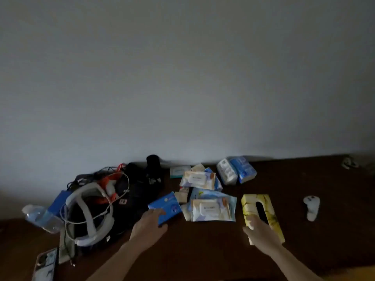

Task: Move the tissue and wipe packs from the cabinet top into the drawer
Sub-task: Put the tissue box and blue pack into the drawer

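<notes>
The left hand (pixel 150 221) lies over the near end of a blue tissue pack (pixel 165 206), thumb at its edge; the right hand (pixel 261 230) grips the near end of a yellow tissue box (pixel 261 211). Between them lies a wipe pack (pixel 213 207) on the dark cabinet top (pixel 203 250); more packs (pixel 236 172) sit by the wall (pixel 182 78)

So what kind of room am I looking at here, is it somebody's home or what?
Most likely a home, perhaps a bedroom: a dark wooden cabinet top against a plain wall, strewn with household clutter such as wet wipe packs, a yellow tissue box and a tangle of cables.
</notes>
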